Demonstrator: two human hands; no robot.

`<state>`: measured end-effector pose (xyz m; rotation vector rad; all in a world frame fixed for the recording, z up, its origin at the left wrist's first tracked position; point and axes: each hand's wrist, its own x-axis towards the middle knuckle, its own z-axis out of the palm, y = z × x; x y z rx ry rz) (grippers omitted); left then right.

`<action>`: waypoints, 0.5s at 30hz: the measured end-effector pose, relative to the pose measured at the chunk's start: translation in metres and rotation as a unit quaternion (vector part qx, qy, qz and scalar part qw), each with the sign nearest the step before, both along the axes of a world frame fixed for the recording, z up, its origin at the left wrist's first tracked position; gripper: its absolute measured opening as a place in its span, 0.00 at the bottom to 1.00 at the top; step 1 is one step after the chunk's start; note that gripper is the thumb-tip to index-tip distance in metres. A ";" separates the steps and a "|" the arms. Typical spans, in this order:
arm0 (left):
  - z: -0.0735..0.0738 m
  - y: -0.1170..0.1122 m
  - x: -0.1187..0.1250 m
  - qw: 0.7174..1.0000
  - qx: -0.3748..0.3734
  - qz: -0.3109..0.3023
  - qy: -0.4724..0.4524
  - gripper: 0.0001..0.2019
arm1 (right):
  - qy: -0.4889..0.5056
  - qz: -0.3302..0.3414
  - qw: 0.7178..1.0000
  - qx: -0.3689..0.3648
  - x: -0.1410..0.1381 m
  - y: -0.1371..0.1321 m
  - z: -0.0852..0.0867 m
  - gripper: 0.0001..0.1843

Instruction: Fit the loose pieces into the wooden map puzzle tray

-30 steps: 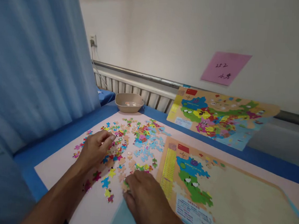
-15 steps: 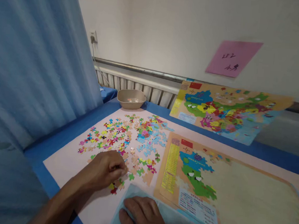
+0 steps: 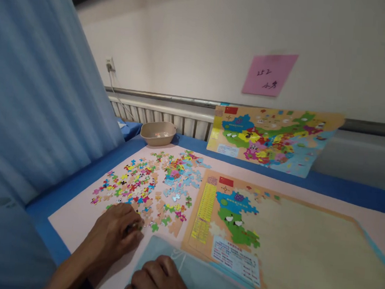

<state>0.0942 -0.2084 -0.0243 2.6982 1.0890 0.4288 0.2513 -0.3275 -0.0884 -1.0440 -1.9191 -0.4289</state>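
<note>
My left hand [image 3: 114,235] lies curled on the pink mat at the near edge of a spread of loose coloured puzzle pieces [image 3: 148,185], its fingertips pinched on a small piece I can barely see. My right hand [image 3: 157,283] is at the bottom edge, fingers bent and pressing down on a pale blue sheet [image 3: 201,280]. Just right of the hands lies the puzzle board [image 3: 298,248], with several blue and green pieces fitted in its upper left corner.
A finished reference map [image 3: 270,140] leans against the wall at the back. A beige bowl [image 3: 158,133] with a few pieces stands at the back left by the radiator. A blue curtain [image 3: 30,103] hangs on the left. A pink note [image 3: 268,74] is stuck on the wall.
My left hand came back from the middle of the pieces to their near edge. My right hand drew back from the pieces onto the pale blue sheet. The view shifted right.
</note>
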 end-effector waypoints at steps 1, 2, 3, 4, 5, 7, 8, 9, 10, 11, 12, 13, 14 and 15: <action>0.004 0.003 0.006 1.000 0.007 -0.009 -0.003 0.04 | 0.007 -0.003 1.000 0.002 0.000 0.000 -0.001 0.14; 0.009 0.007 0.013 1.000 0.014 -0.021 -0.008 0.06 | 0.014 -0.003 1.000 0.004 -0.001 0.001 -0.002 0.15; 0.013 0.010 0.021 0.999 0.017 -0.036 -0.013 0.06 | 0.019 -0.002 1.000 0.007 -0.001 0.001 -0.003 0.15; 0.016 0.013 0.030 0.998 0.015 -0.056 -0.016 0.07 | 0.022 -0.003 1.000 0.010 -0.002 0.001 -0.004 0.16; 0.018 0.016 0.038 0.997 0.008 -0.077 -0.019 0.06 | 0.022 -0.006 1.000 0.012 -0.003 0.001 -0.005 0.16; 0.018 0.020 0.052 0.994 -0.004 -0.111 -0.019 0.06 | 0.009 -0.021 1.000 0.006 -0.006 0.001 -0.009 0.16; 0.016 0.021 0.057 0.992 -0.004 -0.124 -0.019 0.07 | 0.003 -0.032 0.999 0.001 -0.008 0.002 -0.011 0.17; 0.012 0.021 0.060 0.991 0.004 -0.132 -0.021 0.07 | -0.008 -0.038 0.999 -0.009 -0.010 0.002 -0.014 0.19; 0.008 0.021 0.062 0.991 0.020 -0.133 -0.027 0.07 | -0.024 -0.037 0.999 -0.016 -0.011 0.003 -0.017 0.19; 0.003 0.021 0.063 0.990 0.036 -0.133 -0.033 0.07 | -0.048 -0.029 0.998 -0.036 -0.012 0.005 -0.019 0.19; -0.002 0.021 0.063 0.989 0.051 -0.134 -0.039 0.07 | -0.079 -0.014 0.995 -0.063 -0.013 0.006 -0.021 0.18; -0.007 0.021 0.063 0.988 0.060 -0.139 -0.042 0.06 | -0.108 -0.002 0.990 -0.094 -0.013 0.008 -0.022 0.19; -0.012 0.022 0.062 0.986 0.067 -0.147 -0.044 0.06 | -0.132 0.009 0.983 -0.125 -0.013 0.009 -0.023 0.19; -0.016 0.023 0.061 0.984 0.072 -0.155 -0.044 0.06 | -0.151 0.019 0.977 -0.150 -0.013 0.010 -0.022 0.19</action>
